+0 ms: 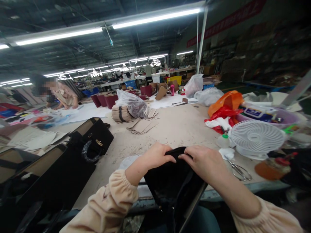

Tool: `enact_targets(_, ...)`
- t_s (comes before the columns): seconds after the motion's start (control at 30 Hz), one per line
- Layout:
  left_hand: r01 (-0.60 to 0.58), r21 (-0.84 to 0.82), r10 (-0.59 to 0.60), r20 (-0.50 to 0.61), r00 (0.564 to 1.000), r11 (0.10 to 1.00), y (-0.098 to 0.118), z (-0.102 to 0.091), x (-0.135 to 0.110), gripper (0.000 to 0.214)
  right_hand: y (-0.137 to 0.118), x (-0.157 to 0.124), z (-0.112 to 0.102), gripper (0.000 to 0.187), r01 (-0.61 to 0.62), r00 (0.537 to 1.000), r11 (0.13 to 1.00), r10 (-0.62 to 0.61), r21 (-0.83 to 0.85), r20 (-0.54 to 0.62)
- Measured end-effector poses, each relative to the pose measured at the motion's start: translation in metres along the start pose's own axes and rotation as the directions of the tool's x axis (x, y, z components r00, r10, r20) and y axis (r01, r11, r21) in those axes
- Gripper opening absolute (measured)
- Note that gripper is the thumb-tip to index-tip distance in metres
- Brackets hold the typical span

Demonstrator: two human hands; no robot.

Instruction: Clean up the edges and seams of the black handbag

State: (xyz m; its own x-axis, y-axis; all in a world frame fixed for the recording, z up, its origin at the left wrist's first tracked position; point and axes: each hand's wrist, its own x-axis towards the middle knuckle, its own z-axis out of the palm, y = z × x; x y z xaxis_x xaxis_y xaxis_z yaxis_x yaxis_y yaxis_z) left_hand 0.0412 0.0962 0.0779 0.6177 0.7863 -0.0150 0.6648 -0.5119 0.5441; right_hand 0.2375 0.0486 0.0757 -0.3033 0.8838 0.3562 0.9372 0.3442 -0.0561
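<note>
A black bag (167, 184) is tilted at the table's front edge, close to my body, its lower part hanging below the tabletop. My left hand (157, 156) pinches its far rim, thumb on the near side. Just to the right, my right hand (200, 158) grips the same rim, with the thumb bent over it. A small gap separates the two thumbs. Inside, the bag is dark and hard to make out. Another black bag (97, 142) with a gold clasp and a plastic-wrapped handle stands on the left, beside more black bags (55, 171).
Scissors (236, 170), a white fan (257, 137) and a jar of orange-brown liquid (273, 166) lie to the right. Behind them sits a purple basin (289, 118). Stacked card pieces (122, 114) stand further back. A person (64, 94) leans over the table at far left.
</note>
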Motion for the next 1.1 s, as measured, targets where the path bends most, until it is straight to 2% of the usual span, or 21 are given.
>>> enact_targets(0.3,0.084,0.038,-0.082,-0.044,0.996,0.996,0.006,0.004,0.0,0.027,-0.001,0.007,0.003,0.025,-0.07,0.997,0.997,0.071,-0.028,0.026)
enact_targets(0.57,0.087,0.047,-0.083,-0.089,0.993,0.995,0.01,0.009,-0.002,0.03,-0.005,0.009,-0.002,0.023,-0.109,0.993,0.992,0.111,-0.06,0.034)
enact_targets(0.93,0.144,0.022,-0.141,-0.109,0.984,0.989,0.015,0.012,-0.003,0.028,-0.004,0.007,-0.001,0.023,-0.14,0.989,0.989,0.141,-0.041,0.045)
enact_targets(1.1,0.155,-0.049,-0.157,-0.048,0.986,0.987,0.007,0.01,-0.003,0.027,-0.004,0.007,-0.005,0.024,-0.14,0.987,0.99,0.142,-0.035,0.08)
